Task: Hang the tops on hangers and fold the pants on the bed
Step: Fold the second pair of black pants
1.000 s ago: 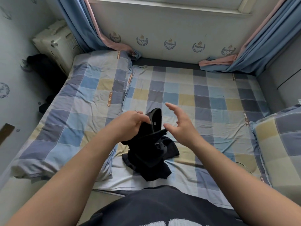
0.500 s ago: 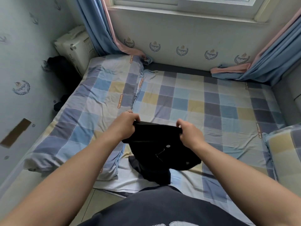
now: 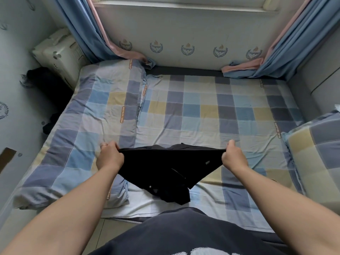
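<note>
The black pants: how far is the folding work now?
Nothing looks finished: no folded clothes or hangers are visible on the bed. In hand: left hand and right hand stretch the black pants by the waistband, the rest bunched below. Left: laying them flat, folding them.

Bed [image 3: 202,115] under a checked sheet of blue, grey, cream and pale yellow squares, wrinkled in places, filling the space up to the wall below the window. Folded quilt [image 3: 88,129] in the same check along the left side, its near end drooping over the bed's front edge. Matching pillow [image 3: 316,150] at the right edge. Black pants [image 3: 165,172] near the front edge, lower part bunched on the sheet, top edge raised off it. Curtain ends [image 3: 239,68] resting on the far corners.
</note>
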